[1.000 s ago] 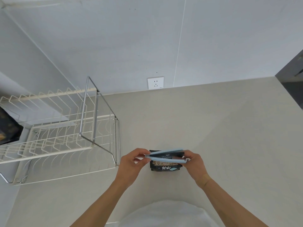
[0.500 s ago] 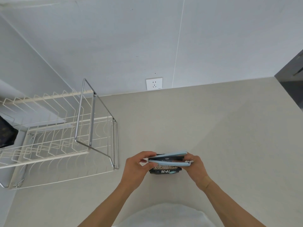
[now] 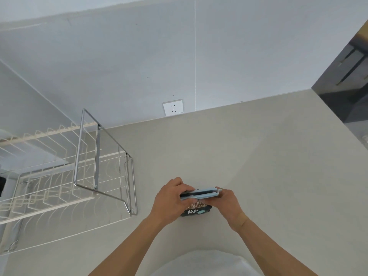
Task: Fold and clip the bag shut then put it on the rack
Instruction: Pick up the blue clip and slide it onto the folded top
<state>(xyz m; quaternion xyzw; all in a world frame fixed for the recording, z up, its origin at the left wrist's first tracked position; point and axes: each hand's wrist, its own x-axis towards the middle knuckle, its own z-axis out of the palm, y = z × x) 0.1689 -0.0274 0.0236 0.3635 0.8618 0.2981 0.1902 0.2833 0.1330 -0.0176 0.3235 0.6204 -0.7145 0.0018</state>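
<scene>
A small black bag [image 3: 196, 210] with pale printed lettering stands on the beige counter in front of me. A long light-blue clip [image 3: 201, 194] lies across its folded top, its two bars nearly together. My left hand [image 3: 171, 200] pinches the clip's left end. My right hand [image 3: 228, 202] grips the clip's right end and the bag's side. The white wire rack [image 3: 59, 176] with a chrome frame stands on the counter to the left of my hands.
The beige counter [image 3: 258, 166] runs back to a grey wall with a white socket [image 3: 172, 107]. A dark object [image 3: 2, 185] shows at the rack's far left edge. The counter's right edge drops to a dark floor area.
The clip's two bars have come closer together over the bag's top. My left hand has slid in over the clip's left end. The view has shifted slightly.
</scene>
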